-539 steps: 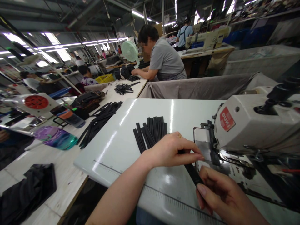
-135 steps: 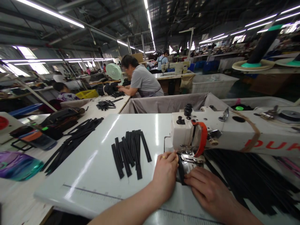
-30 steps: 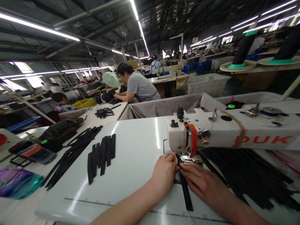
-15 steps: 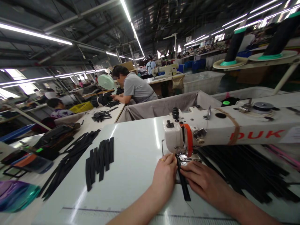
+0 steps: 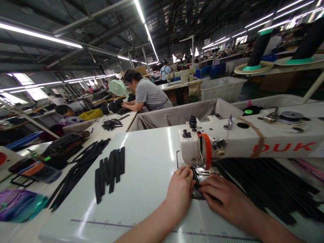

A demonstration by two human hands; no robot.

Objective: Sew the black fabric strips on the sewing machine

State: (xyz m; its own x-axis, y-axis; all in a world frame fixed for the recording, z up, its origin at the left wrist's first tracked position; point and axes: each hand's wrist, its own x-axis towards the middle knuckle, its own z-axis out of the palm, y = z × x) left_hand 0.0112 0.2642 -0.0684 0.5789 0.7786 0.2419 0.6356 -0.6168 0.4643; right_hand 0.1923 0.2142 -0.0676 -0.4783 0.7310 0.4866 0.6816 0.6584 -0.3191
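Observation:
Under the needle area of a white sewing machine point(image 5: 235, 136) lies a short stretch of black fabric strip point(image 5: 196, 177). My left hand point(image 5: 180, 185) pinches its left side, with the fingers bent and held together by the presser foot. My right hand point(image 5: 222, 194) is closed at the right side of the same strip, fingertips on its edge; its thumb is mostly hidden. An orange guard point(image 5: 208, 152) hangs just above the fingers. More black strips point(image 5: 265, 185) lie heaped under the machine arm, and several others point(image 5: 110, 170) are laid in a row left of my hands.
A printed ruler scale point(image 5: 121, 224) runs along the table's front edge. Further left are a long pile of black strips point(image 5: 78, 170) and a purple-green pouch point(image 5: 21, 205). Behind the table stands a cloth-lined bin point(image 5: 174, 113). A co-worker point(image 5: 152, 94) bends over another table.
The black strip has moved forward, away from me, so its near tail no longer shows below my hands. Both hands stay close to the presser foot. The view has shifted slightly.

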